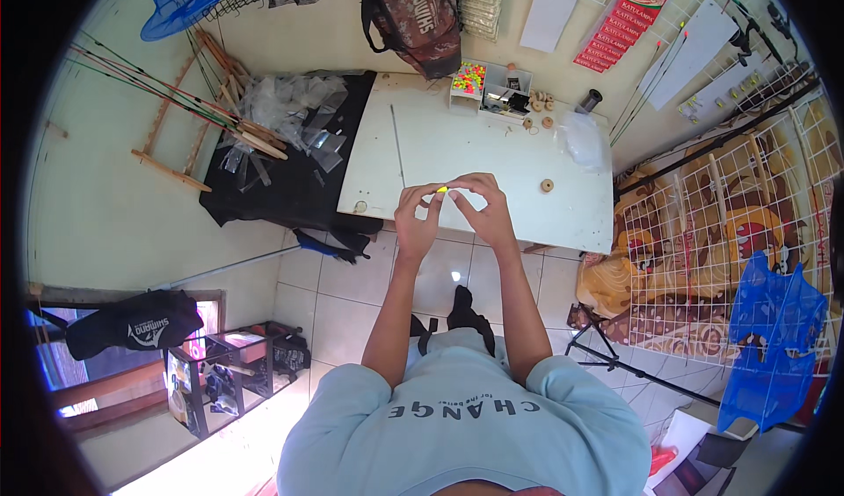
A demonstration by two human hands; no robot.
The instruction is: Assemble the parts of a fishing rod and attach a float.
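Observation:
Above the near edge of the white table [475,162], my two hands meet fingertip to fingertip. My left hand [417,218] is closed in a pinch on a small bright yellow piece [442,189]; its exact kind is too small to tell. From the other side, the thumb and forefinger of my right hand [489,217] also pinch at this piece, and its other fingers are bent. A thin grey rod [397,140] lies on the table just beyond my left hand, which covers its near end.
Small neon pieces fill a box [469,79] by the wall, beside a white organizer [505,86]. Round wooden spools [547,185] and a clear plastic bag [582,140] are at the table's right. Plastic packets [290,101] cover a black cloth [255,199] on the left.

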